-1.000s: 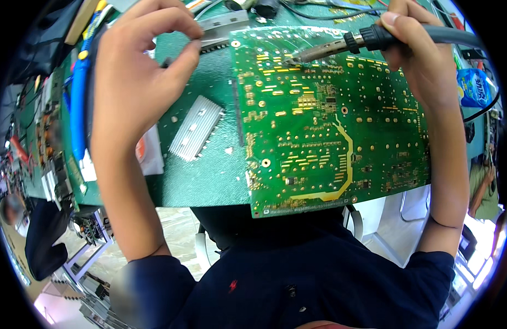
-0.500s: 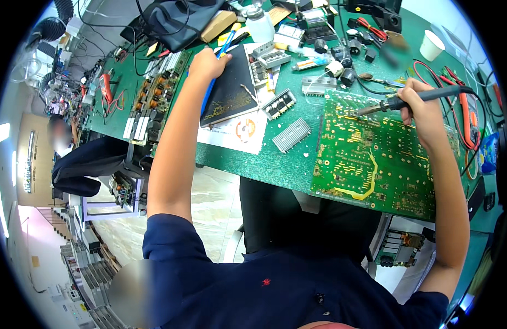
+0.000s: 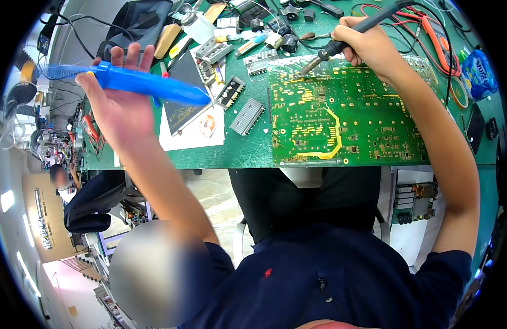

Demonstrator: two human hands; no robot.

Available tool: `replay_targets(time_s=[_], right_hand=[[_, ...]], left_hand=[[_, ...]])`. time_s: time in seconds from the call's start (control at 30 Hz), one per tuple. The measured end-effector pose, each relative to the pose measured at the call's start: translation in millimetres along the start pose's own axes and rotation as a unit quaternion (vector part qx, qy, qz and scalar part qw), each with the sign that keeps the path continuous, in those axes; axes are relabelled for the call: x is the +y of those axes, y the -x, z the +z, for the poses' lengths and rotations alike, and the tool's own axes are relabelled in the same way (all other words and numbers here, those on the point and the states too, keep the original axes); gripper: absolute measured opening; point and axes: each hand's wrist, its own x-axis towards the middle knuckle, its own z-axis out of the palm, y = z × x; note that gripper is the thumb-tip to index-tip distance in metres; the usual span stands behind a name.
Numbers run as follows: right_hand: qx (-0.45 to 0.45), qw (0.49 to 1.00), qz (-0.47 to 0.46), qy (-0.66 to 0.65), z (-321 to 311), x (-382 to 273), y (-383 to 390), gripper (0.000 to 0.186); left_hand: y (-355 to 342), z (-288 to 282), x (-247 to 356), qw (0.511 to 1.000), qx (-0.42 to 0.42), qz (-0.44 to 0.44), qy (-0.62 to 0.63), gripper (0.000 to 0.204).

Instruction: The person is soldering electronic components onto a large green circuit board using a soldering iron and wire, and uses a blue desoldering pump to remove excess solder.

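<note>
My right hand (image 3: 369,49) is closed around the dark handle of a soldering iron (image 3: 369,24). The iron's tip points down at the upper left part of a large green circuit board (image 3: 374,126), but contact cannot be made out. Raised over the left side of the bench, my left hand (image 3: 124,112) holds a blue desoldering pump (image 3: 149,85) between thumb and palm, with its other fingers stretched up behind it. The pump is slightly smeared by motion, its narrow end pointing right. Below it lie a black flat panel (image 3: 182,112) and a white paper sheet (image 3: 179,143).
A finned heat sink (image 3: 247,117) lies left of the board. Adapters, syringes and a white bottle (image 3: 197,24) crowd the back. Right of the board are an orange multimeter (image 3: 437,41) with leads, a tape roll (image 3: 459,92) and a blue packet (image 3: 478,74). The iron's cable (image 3: 450,66) trails right.
My left hand has lifted the blue desoldering pump off the black panel and brought it left and nearer. The view has shifted. My right hand keeps the iron over the same board area.
</note>
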Motion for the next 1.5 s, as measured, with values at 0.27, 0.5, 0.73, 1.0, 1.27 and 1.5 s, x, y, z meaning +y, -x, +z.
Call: replay_targets(time_s=[0.27,0.5,0.73,1.0,1.27,1.5], right_hand=[[0.0,1.0,-0.012,-0.006,4.3,5.0,-0.6,0.023],[0.012,0.995,0.069,-0.077,4.6,1.8,-5.4,0.021],[0.043,0.984,0.141,-0.098,7.4,-5.8,-2.3,0.023],[0.068,0.988,0.107,-0.085,4.9,-6.9,2.4,0.023],[0.004,0.998,0.052,-0.019,1.1,8.3,-0.5,0.021],[0.057,0.986,0.003,-0.16,-9.8,4.9,-7.7,0.021]], left_hand=[[72.4,75.9,-79.6,0.987,0.078,0.128,0.062,0.027],[82.9,68.6,-100.7,0.985,0.071,0.147,0.048,0.02],[97.1,60.6,-105.2,0.982,-0.03,0.185,0.02,0.027],[103.5,62.2,-115.6,0.971,-0.029,0.237,-0.018,0.027],[114.9,69.6,-110.4,0.962,0.03,0.248,-0.108,0.033],[110.7,22.4,-46.7,0.95,0.125,0.242,-0.152,0.044]])
